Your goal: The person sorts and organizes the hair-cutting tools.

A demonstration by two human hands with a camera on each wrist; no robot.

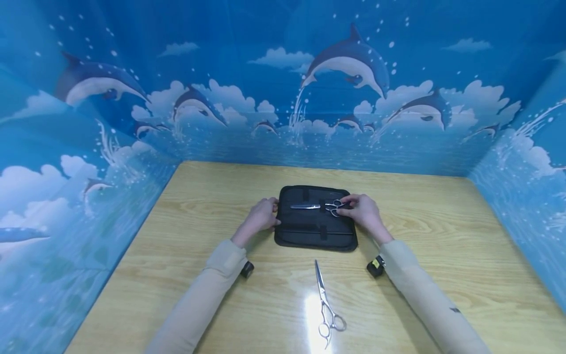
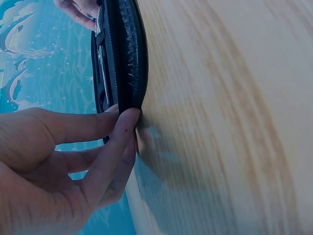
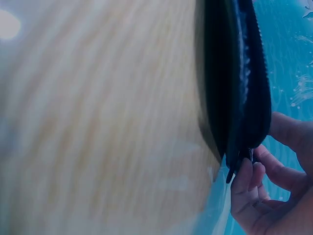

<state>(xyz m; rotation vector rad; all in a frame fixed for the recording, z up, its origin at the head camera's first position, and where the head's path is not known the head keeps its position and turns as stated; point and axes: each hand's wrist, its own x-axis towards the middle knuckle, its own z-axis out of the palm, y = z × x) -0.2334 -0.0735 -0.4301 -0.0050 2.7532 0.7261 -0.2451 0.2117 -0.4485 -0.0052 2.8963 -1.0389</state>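
A black zip case lies open on the table, with a pair of silver scissors across it, its middle passing under a dark strap. My left hand is at the left side of the case; in the left wrist view its thumb and fingers pinch the case's edge. At the right side, my right hand pinches the finger rings of those scissors between thumb and forefinger. Its other fingers reach down by the case's zipped edge. Nearer to me lies a second, larger pair of silver scissors, blades pointing away.
The light wood table is bounded by a blue dolphin-print curtain at the back and both sides. Small black devices sit at my left wrist and right wrist. A bright reflection shows under the nearer scissors.
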